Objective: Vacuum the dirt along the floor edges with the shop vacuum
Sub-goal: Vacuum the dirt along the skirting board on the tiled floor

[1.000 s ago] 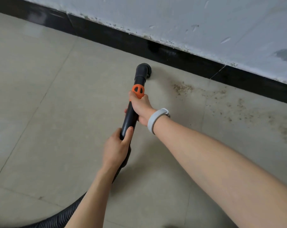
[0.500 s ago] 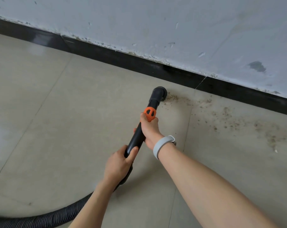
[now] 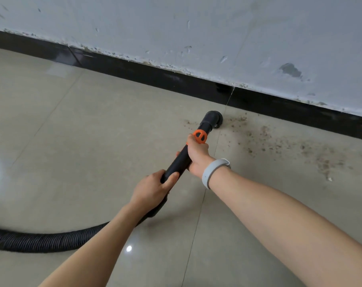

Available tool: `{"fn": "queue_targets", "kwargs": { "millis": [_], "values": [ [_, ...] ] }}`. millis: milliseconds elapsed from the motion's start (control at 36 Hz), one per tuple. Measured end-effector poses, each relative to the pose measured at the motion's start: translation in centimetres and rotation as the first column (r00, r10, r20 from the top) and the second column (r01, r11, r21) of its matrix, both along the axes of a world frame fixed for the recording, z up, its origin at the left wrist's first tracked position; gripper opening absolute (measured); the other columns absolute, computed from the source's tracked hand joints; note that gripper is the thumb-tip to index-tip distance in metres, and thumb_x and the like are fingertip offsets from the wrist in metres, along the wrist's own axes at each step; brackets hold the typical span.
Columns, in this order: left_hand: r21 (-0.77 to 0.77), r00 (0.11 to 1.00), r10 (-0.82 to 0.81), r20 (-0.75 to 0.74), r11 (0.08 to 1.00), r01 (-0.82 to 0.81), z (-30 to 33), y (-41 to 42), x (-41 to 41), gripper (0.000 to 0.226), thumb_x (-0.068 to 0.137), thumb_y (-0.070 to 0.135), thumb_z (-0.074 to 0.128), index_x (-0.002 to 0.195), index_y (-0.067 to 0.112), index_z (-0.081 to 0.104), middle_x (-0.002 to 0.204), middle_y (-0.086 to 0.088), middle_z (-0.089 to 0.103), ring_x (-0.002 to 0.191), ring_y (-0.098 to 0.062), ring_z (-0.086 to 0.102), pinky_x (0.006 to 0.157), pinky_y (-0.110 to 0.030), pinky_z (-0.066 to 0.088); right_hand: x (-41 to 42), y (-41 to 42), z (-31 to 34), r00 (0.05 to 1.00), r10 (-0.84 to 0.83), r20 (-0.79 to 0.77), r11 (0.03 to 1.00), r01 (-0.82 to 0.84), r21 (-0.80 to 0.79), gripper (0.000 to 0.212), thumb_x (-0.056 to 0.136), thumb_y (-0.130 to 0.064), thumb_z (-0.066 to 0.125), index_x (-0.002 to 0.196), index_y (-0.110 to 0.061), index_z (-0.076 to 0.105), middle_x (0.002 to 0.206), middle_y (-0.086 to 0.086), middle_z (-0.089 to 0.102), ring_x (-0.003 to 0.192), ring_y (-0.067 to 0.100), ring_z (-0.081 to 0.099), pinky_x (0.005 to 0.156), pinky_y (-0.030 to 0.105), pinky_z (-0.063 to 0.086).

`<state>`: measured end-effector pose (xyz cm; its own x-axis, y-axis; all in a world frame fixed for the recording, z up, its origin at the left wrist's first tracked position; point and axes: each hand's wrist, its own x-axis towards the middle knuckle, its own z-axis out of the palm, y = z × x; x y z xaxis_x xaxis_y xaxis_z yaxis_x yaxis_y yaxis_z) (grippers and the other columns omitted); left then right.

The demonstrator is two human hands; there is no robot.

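Observation:
A black vacuum wand [image 3: 179,162] with an orange collar [image 3: 200,136] points toward the wall. Its round nozzle [image 3: 212,119] rests on the beige tile floor [image 3: 82,129], close to the black baseboard [image 3: 176,81]. My right hand [image 3: 197,156], with a grey wristband, grips the wand just below the collar. My left hand [image 3: 153,188] grips it lower down, where the ribbed black hose [image 3: 41,240] begins. Brown dirt [image 3: 296,148] is scattered along the floor edge to the right of the nozzle, with a few specks [image 3: 189,123] to its left.
A chipped white wall [image 3: 196,27] rises above the baseboard. The hose curves off the left edge of the view. Tile joints cross the glossy floor, and one joint runs under the nozzle.
The nozzle has slid to the right along the baseboard into the first patch of dirt. Both hands kept their grip on the wand, and the view has shifted right with them.

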<state>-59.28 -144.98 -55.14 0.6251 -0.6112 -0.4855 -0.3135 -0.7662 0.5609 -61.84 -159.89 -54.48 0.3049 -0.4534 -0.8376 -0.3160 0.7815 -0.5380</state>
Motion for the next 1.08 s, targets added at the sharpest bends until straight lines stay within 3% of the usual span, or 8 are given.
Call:
{"fn": "queue_targets", "kwargs": {
  "millis": [167, 250, 361, 583, 806, 917, 1083],
  "values": [
    [0.007, 0.998, -0.069, 0.003, 0.998, 0.069, 0.9, -1.6, -0.9, 0.05, 0.093, 0.056, 0.041, 0.084, 0.01, 0.056, 0.075, -0.006, 0.07, 0.07, -0.024, 0.066, 0.073, -0.044, 0.054, -1.8, -1.7, 0.2, 0.998, -0.068, 0.011, 0.997, 0.068, 0.023, 0.051, 0.098, -0.037, 0.051, 0.139, -0.013, 0.032, 0.098, 0.009, 0.052, 0.073, 0.024, 0.062, 0.074, 0.039, 0.057],
    [0.002, 0.998, -0.043, 0.045, 0.999, 0.043, 0.8, -2.1, -1.1, 0.051, 0.092, 0.059, 0.04, 0.081, 0.012, 0.055, 0.073, -0.004, 0.069, 0.069, -0.024, 0.065, 0.071, -0.041, 0.053, -2.0, -2.5, 0.6, 0.997, -0.074, 0.036, 0.995, 0.072, 0.064, 0.05, 0.097, -0.037, 0.053, 0.137, -0.013, 0.034, 0.108, 0.012, 0.053, 0.081, 0.027, 0.064, 0.065, 0.038, 0.056],
    [-0.022, 0.998, 0.008, 0.063, 1.0, -0.007, 0.2, -2.3, -0.9, 0.05, 0.092, 0.058, 0.04, 0.08, 0.013, 0.056, 0.07, -0.004, 0.068, 0.067, -0.023, 0.065, 0.068, -0.038, 0.052, -1.5, -2.9, 0.8, 0.996, -0.06, 0.072, 0.993, 0.052, 0.106, 0.046, 0.096, -0.036, 0.055, 0.131, -0.012, 0.038, 0.114, 0.013, 0.054, 0.093, 0.03, 0.063, 0.065, 0.039, 0.056],
    [-0.077, 0.98, 0.187, 0.066, 0.98, -0.182, -0.8, -2.1, 1.0, 0.053, 0.089, 0.063, 0.04, 0.079, 0.014, 0.056, 0.07, -0.002, 0.068, 0.067, -0.023, 0.065, 0.069, -0.041, 0.053, 2.5, -2.7, 1.2, 0.993, 0.038, 0.11, 0.998, -0.044, 0.055, 0.047, 0.096, -0.035, 0.054, 0.133, -0.012, 0.035, 0.112, 0.011, 0.05, 0.081, 0.026, 0.059, 0.043, 0.024, 0.05],
    [-0.003, 0.993, 0.061, 0.099, 0.998, -0.061, -1.3, -3.7, 2.5, 0.049, 0.092, 0.059, 0.038, 0.079, 0.015, 0.056, 0.073, -0.004, 0.068, 0.069, -0.023, 0.065, 0.072, -0.04, 0.054, 2.8, -3.9, 0.5, 0.996, 0.021, 0.092, 0.998, -0.026, 0.054, 0.048, 0.095, -0.036, 0.055, 0.132, -0.012, 0.037, 0.114, 0.012, 0.051, 0.088, 0.027, 0.059, 0.055, 0.032, 0.054],
    [-0.012, 0.997, 0.013, 0.075, 1.0, -0.012, -1.8, -3.6, 1.6, 0.049, 0.092, 0.058, 0.039, 0.079, 0.014, 0.057, 0.072, -0.004, 0.068, 0.068, -0.022, 0.065, 0.071, -0.04, 0.054, 1.7, -3.7, -0.8, 0.998, -0.01, 0.06, 1.0, 0.009, 0.02, 0.05, 0.094, -0.039, 0.054, 0.133, -0.013, 0.036, 0.113, 0.01, 0.053, 0.087, 0.027, 0.063, 0.085, 0.043, 0.056],
    [-0.015, 0.994, -0.056, 0.095, 0.998, 0.057, -1.5, -3.4, 0.2, 0.052, 0.092, 0.059, 0.039, 0.08, 0.012, 0.058, 0.073, -0.005, 0.068, 0.067, -0.022, 0.065, 0.068, -0.039, 0.054, -0.8, -3.9, -0.8, 0.995, -0.061, 0.079, 0.997, 0.057, 0.058, 0.048, 0.096, -0.037, 0.054, 0.134, -0.013, 0.037, 0.114, 0.012, 0.055, 0.083, 0.026, 0.063, 0.067, 0.037, 0.056]
  ]
}}
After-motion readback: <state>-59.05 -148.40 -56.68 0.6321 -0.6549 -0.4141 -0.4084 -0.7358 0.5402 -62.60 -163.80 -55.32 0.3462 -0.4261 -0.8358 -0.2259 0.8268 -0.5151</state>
